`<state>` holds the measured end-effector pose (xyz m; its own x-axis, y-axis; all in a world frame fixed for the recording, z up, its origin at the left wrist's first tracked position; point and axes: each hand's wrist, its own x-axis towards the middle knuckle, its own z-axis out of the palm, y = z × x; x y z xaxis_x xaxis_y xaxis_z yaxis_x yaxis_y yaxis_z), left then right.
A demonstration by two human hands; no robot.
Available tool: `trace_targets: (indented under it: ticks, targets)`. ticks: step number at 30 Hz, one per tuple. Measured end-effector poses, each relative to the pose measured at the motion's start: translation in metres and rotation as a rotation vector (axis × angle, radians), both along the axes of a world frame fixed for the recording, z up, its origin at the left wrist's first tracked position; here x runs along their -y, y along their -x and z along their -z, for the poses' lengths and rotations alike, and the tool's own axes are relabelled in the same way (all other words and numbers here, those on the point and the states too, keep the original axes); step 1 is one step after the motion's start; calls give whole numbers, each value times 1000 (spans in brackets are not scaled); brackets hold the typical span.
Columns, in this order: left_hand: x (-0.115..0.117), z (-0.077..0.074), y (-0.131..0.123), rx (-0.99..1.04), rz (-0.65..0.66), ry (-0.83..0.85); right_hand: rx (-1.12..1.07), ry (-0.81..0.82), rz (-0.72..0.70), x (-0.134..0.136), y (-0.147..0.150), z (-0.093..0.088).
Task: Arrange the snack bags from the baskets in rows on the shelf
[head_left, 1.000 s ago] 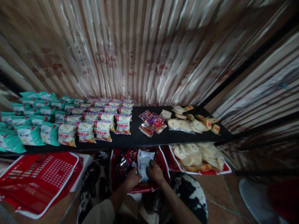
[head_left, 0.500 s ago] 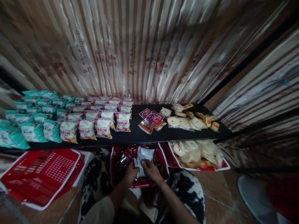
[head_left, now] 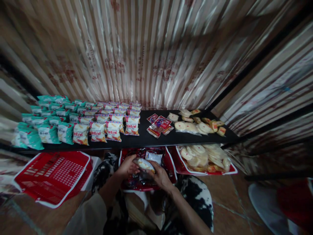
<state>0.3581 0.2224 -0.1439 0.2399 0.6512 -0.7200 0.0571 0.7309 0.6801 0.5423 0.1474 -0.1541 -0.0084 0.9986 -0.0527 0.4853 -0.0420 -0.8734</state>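
A small white, blue and yellow snack packet (head_left: 145, 165) is tilted above the red basket (head_left: 172, 163) between my knees. My right hand (head_left: 160, 176) grips its right side. Around the packet's left end, the thumb and fingers of my left hand (head_left: 127, 167) are curled, closed on it. Beneath both hands, dark red shiny packets (head_left: 139, 180) fill the basket, partly covered by the hands. A silver-white packet (head_left: 154, 158) lies on top of them toward the back. Print on the held packet is too blurred to read.
A black shelf (head_left: 144, 141) bears rows of teal bags (head_left: 49, 133), white-and-orange bags (head_left: 98, 131), red packets (head_left: 160, 124) and pale round packs (head_left: 186, 127). Another red basket (head_left: 182, 168) holds pale packs at right. An upturned-looking red basket (head_left: 56, 176) lies at left.
The packet has been raised and turned, now showing a yellow and blue face. My left hand has shifted left and up. The view has turned a little to the left.
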Motion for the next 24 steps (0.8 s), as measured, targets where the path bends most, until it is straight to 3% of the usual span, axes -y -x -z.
trace_targets:
  ticks: [3, 8, 13, 18, 24]
  targets:
    - [0, -10, 7, 7, -10, -77, -154, 85, 131, 2, 5, -6]
    - [8, -15, 15, -14, -79, -242, -485, 227, 192, 8, 15, -14]
    - [25, -15, 17, 58, 5, -276, -721, 273, 265, 11, 35, -22]
    - [29, -6, 12, 123, 152, -417, -764, 255, 229, 3, 46, -29]
    - [4, -9, 17, -139, 217, -618, -671, 147, 202, -23, 39, -28]
